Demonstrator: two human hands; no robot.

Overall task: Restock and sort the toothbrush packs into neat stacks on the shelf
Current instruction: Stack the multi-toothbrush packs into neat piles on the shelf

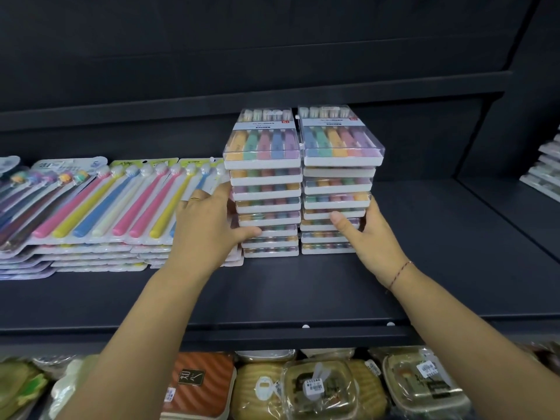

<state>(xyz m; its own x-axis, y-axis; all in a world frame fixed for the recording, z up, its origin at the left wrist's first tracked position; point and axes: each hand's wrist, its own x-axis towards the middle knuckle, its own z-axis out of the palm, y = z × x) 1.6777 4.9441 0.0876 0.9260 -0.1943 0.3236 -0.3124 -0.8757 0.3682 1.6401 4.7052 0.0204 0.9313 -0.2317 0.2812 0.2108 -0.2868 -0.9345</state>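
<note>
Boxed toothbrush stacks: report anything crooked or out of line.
Both are ragged. In the right stack the second box from the top sits tilted, and lower boxes are offset sideways. The left stack has uneven front edges too. The left hand and right hand press their outer sides.

Both arms reach forward, left hand and right hand palms facing each other, thumbs angled inward.
</note>
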